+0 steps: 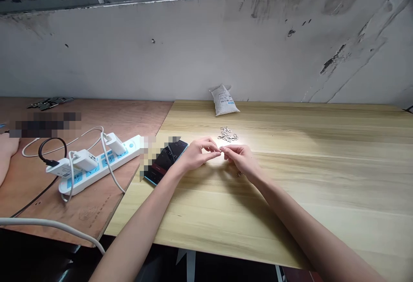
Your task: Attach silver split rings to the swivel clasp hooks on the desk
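Note:
Over the light wooden table, my left hand (200, 153) and my right hand (241, 158) meet at the fingertips. Thumb and fingers of each are pinched together around a tiny thing that I cannot make out. Just beyond the fingers lies a loose pile of small silvery metal rings or clasps (228, 134). A second small cluster of metal pieces (239, 173) shows partly from beneath my right hand. Left of my left hand, a phone (166, 161) with a dark screen rests on the table.
A white plastic packet with a label (225, 101) lies near the wall. On the reddish table at left are a white power strip (101, 165) with chargers and cables, and dark flat parts (50, 103). Another person's arm (8, 150) reaches in at the left edge.

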`<state>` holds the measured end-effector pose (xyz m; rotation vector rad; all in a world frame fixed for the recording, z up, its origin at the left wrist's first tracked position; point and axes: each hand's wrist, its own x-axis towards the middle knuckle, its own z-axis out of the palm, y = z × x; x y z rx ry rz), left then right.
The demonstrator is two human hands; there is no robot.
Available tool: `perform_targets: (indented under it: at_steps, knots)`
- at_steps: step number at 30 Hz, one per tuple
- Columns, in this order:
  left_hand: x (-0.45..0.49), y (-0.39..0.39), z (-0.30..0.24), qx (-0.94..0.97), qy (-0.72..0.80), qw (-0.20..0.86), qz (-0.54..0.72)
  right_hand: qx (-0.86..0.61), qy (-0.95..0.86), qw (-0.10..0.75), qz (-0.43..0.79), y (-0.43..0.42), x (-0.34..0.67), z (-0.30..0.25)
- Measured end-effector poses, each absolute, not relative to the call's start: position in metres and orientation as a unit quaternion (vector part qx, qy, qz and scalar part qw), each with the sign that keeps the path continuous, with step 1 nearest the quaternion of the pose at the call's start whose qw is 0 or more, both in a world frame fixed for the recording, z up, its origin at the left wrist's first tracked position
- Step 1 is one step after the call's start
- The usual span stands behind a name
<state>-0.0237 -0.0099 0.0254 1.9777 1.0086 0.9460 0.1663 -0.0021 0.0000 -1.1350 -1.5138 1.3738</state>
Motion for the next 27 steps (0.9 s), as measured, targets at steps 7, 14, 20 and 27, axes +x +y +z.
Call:
perform_targets:
  at_steps: [7,14,20,27]
  knots:
    - [-0.024,-0.01,0.023,0.793,0.393,0.313,0.345,-0.467,-0.566,0.398,0.55,-0.005,0.163,0.002]
    - [-0.028,-0.008,0.026,0.79,0.407,0.294,0.353,-0.468,-0.595,0.323,0.569,0.003,0.175,0.01]
    - [-0.029,-0.01,0.03,0.809,0.397,0.282,0.329,-0.427,-0.635,0.244,0.596,0.005,0.183,0.008]
    - [-0.024,-0.01,0.024,0.812,0.387,0.273,0.342,-0.454,-0.646,0.38,0.483,0.003,0.174,0.005]
